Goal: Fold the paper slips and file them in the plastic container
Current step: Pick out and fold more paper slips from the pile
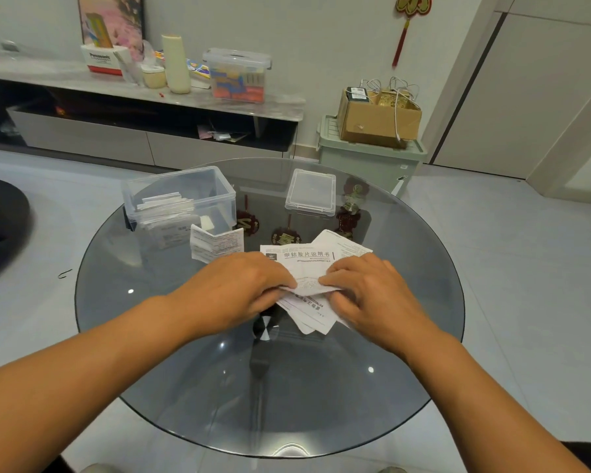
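- A round dark glass table (191,387) fills the middle of the view; everything for the task lies on its far half.
- The container (185,196), clear plastic and open at the top, stands at the far left edge. Folded slips (166,208) stand packed on edge in its left part; the right part shows only one small white piece against the near wall.
- Its clear lid (310,192) lies flat near the far edge, well apart from the container to the right.
- The left hand (234,291) comes in from the near left. Its fingers are curled down and pinch the left end of a small slip (309,285).
- The right hand (372,291) comes in from the near right and mirrors it, fingers bent, pinching the same slip's right end. The slip is held between both hands just above a pile, at the table's middle.
- The pile (306,261) of unfolded printed sheets lies fanned under and behind the hands, one sheet showing a bold printed heading, others sticking out towards the near edge.
- A folded slip (217,245) stands half open just in front of the container's near right corner, left of the pile.
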Demonstrator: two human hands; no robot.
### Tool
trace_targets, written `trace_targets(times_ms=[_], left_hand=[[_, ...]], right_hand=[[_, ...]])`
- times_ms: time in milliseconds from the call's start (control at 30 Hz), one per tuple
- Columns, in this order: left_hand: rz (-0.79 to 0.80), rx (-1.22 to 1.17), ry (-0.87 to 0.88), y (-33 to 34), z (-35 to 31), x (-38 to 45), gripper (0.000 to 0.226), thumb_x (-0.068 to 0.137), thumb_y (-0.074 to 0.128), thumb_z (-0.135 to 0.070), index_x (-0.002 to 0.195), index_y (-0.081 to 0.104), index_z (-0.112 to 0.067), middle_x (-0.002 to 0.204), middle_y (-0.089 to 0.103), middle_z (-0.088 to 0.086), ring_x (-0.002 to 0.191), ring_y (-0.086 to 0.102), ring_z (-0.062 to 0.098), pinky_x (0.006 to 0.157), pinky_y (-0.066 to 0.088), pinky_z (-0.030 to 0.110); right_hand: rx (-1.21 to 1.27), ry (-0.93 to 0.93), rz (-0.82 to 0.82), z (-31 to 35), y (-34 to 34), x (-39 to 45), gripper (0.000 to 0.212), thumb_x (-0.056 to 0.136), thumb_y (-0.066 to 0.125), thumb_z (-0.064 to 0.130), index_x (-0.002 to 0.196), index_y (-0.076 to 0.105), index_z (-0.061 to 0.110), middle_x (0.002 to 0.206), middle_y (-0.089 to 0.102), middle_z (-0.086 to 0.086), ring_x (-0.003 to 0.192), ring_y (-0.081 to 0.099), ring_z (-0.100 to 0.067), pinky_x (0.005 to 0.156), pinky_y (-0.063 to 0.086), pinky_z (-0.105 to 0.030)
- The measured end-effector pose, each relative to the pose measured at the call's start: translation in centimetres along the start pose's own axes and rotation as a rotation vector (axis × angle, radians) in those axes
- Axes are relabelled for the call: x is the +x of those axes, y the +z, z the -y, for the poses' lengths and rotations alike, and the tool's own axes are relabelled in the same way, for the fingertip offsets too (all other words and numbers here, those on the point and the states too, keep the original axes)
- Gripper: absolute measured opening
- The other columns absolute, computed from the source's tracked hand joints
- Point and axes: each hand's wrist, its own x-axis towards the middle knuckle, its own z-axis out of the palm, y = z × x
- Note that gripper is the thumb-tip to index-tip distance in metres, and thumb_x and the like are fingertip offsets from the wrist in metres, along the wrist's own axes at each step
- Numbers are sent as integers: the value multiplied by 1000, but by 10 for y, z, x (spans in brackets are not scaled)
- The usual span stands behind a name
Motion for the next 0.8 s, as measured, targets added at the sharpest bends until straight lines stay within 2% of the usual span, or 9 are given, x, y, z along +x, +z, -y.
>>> trace_targets(times_ms=[100,200,333,400,467,533,633,733,800], left_hand=[[-36,-208,-114,-2,2,-3,27,98,50,-55,108,68,-37,89,70,-13,80,63,7,69,54,39],[-34,-441,-220,1,0,-3,23,95,67,-41,117,59,-43,95,71,-16,81,66,7,69,55,29],[-40,-379,-223,9,-5,0,54,91,73,-38,134,43,-50,130,54,-26,104,56,-7,79,49,16],[-66,-264,-182,12,-4,0,56,90,72,-42,139,45,-46,146,39,-23,122,43,-7,95,42,19],[-79,-129,-156,13,-1,0,54,91,70,-46,141,51,-43,157,31,-17,139,30,4,110,33,30],[-80,-51,-89,14,0,-1,44,92,68,-45,135,61,-40,156,39,-11,142,31,13,112,32,39],[-95,25,23,17,-1,0,29,93,69,-37,122,71,-37,138,59,-6,127,49,20,99,44,43],[-125,87,57,16,-2,1,33,90,75,-26,120,72,-38,125,65,-8,114,56,20,86,41,34],[-100,129,71,15,-2,2,51,83,80,-9,123,71,-39,124,66,-11,109,56,18,83,35,29]], right_hand=[[358,156,0,0,-12,-3,13,97,67,38,97,79,33,93,74,15,91,61,-9,82,51,-38],[655,292,58,0,-20,-7,7,91,76,37,98,75,35,93,75,16,86,70,-9,81,59,-43],[572,404,109,4,-7,-5,50,81,82,41,125,57,45,115,68,21,98,68,-7,85,61,-41],[517,438,104,5,-1,-2,72,76,84,48,137,46,48,124,59,18,107,63,-12,87,61,-44],[443,449,89,5,2,0,80,72,83,57,141,44,46,130,52,14,115,58,-14,94,57,-44],[324,478,80,4,2,2,73,74,79,65,137,51,40,128,47,10,118,54,-17,99,52,-42],[215,527,68,4,0,3,54,78,72,69,115,61,31,117,49,7,110,53,-18,93,53,-41],[356,531,67,3,-5,5,43,82,73,62,84,63,20,96,62,5,88,61,-18,74,56,-41],[530,508,88,6,-13,3,40,87,72,57,85,65,18,84,69,5,73,62,-14,64,50,-35]])
